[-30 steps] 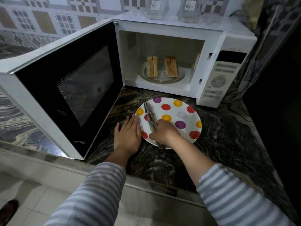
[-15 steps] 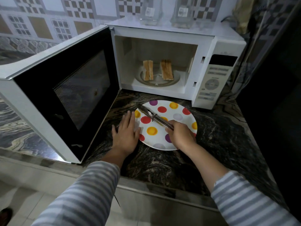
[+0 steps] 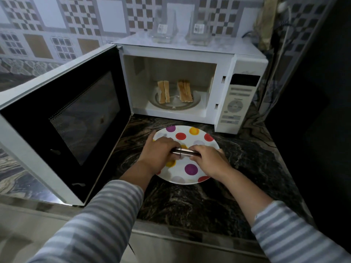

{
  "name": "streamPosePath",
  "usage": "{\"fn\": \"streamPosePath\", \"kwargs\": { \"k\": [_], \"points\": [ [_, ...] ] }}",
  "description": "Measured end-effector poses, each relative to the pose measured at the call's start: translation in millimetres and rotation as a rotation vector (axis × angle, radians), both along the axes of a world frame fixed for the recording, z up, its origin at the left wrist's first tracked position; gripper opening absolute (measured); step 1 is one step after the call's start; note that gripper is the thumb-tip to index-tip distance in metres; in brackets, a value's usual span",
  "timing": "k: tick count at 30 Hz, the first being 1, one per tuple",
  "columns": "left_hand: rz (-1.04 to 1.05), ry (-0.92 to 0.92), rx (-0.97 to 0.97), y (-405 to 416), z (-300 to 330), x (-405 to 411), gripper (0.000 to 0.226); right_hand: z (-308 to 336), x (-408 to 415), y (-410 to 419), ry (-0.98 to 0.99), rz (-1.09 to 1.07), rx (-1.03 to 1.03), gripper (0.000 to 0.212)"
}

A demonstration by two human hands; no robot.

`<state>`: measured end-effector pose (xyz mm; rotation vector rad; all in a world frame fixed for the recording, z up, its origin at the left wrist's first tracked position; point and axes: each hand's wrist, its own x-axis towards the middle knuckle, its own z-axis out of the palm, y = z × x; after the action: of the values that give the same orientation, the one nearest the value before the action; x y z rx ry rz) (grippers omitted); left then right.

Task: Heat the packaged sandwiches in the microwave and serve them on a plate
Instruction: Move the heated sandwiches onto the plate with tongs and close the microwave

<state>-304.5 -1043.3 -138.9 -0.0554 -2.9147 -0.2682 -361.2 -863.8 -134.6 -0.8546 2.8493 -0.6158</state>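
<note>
A white microwave (image 3: 190, 52) stands on the dark marbled counter with its door (image 3: 62, 118) swung wide to the left. Inside, two sandwiches (image 3: 163, 91) (image 3: 185, 91) stand on edge on the glass turntable (image 3: 175, 105). In front of it lies a white plate (image 3: 190, 135) with coloured dots. Above the plate, metal tongs (image 3: 185, 151) lie crosswise between both hands. My left hand (image 3: 158, 151) grips their left end and my right hand (image 3: 209, 160) grips their right end.
Two clear glass containers (image 3: 164, 28) (image 3: 198, 30) sit on top of the microwave. The open door blocks the counter to the left. A dark wall (image 3: 313, 92) closes the right side. The counter's front edge (image 3: 190, 230) runs below my forearms.
My left hand has left the counter beside the plate and taken hold of the tongs. My right hand has turned the tongs crosswise above the plate's middle.
</note>
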Motion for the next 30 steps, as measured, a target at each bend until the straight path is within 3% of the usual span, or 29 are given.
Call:
{"fn": "streamPosePath", "kwargs": {
  "k": [9,15,19,27,30],
  "points": [
    [-0.032,-0.051,0.163,-13.3,4.7,-17.9,0.032,6.0,-13.8,10.3,-0.027,-0.006,-0.019,0.020],
    [-0.007,-0.073,0.242,-12.4,4.5,-18.4,0.031,7.9,-14.4,-2.7,0.027,0.060,-0.034,0.054],
    [0.008,-0.051,0.251,-13.0,5.4,-16.2,0.030,3.9,-14.8,-8.4,0.116,0.044,-0.072,0.037],
    [0.076,-0.041,0.272,-29.7,3.6,-5.8,0.031,14.2,-20.9,23.4,0.109,-0.056,0.134,0.033],
    [0.065,-0.033,0.295,-27.4,4.8,-3.3,0.030,14.5,-16.5,17.2,0.156,0.006,0.231,0.045]
  ]
}}
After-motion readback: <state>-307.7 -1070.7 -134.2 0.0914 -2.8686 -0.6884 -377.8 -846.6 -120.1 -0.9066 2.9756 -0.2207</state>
